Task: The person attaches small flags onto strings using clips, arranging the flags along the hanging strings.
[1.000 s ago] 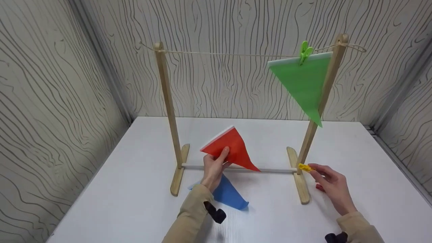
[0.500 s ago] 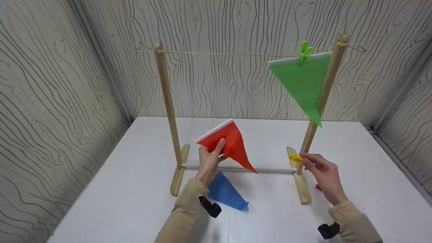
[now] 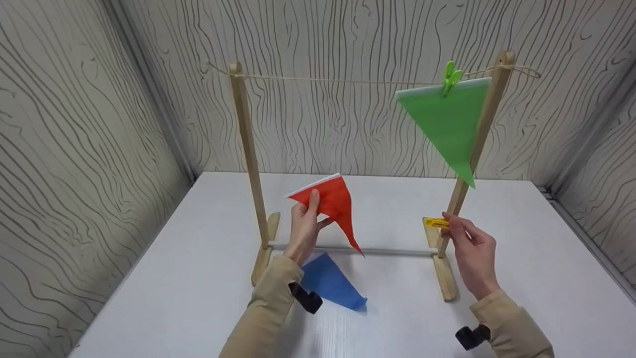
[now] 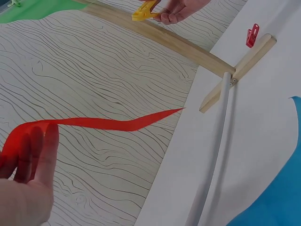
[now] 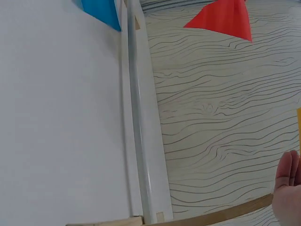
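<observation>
Two tan sleeves (image 3: 263, 313) enter at the bottom edge of the head view and are cut off there. A black wrist mount (image 3: 305, 298) is fitted at each cuff.

The blue pennant (image 3: 335, 284) lies on the table (image 3: 198, 303); the left sleeve adjoins its left edge and obscures part of it.

The left hand (image 3: 304, 226) pinches the red pennant (image 3: 334, 196), raised above the table between the posts. The thumb lies across the front face; the other fingers are mostly hidden behind the fabric. The pennant's white-edged top is tilted, and its tip hangs down across the white crossbar (image 3: 397, 251).

The right hand (image 3: 472, 251) pinches the yellow clip (image 3: 437, 223) near the foot of the right post (image 3: 497, 94). The clip is barely visible at the edge of the right wrist view, and the state of its jaws cannot be determined.

The red clip (image 4: 252, 36) is identifiable only in the left wrist view, beside the stand's foot.

Above, the green clip (image 3: 451, 79) secures the green pennant (image 3: 442, 114) to the string (image 3: 318, 79). The pennant's lower tip overlaps the right post. The grain-patterned wall (image 3: 318, 129) stands behind.
</observation>
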{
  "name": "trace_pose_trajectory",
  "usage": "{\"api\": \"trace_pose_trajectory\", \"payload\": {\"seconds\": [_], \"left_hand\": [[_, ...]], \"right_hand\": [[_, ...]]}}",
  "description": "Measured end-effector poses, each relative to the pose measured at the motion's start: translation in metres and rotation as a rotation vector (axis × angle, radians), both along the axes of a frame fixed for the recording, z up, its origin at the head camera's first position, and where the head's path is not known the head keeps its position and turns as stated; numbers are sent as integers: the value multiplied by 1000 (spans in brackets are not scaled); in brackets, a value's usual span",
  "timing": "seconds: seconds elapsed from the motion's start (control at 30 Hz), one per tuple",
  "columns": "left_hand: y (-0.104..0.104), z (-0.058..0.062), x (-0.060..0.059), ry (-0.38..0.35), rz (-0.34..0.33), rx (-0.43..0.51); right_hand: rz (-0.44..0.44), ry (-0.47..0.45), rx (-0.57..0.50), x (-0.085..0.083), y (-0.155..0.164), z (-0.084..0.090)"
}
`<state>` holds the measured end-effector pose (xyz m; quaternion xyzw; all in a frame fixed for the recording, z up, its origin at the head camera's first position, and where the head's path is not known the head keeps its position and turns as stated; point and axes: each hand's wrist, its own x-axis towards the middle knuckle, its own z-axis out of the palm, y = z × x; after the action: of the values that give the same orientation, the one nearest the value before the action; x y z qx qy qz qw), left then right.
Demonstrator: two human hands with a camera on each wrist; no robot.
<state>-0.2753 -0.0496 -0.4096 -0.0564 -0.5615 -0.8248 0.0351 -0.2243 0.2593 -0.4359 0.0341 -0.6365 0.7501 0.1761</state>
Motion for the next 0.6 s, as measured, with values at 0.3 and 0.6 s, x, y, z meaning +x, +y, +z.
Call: {"api": "trace_pose_trajectory", "payload": {"seconds": [0.3, 0.6], "left_hand": [[0, 15, 0, 36, 127, -9], [5, 37, 2, 47, 52, 78]], "right_hand": [[43, 7, -237, 4, -25, 20], [114, 162, -432, -2, -46, 45]]}}
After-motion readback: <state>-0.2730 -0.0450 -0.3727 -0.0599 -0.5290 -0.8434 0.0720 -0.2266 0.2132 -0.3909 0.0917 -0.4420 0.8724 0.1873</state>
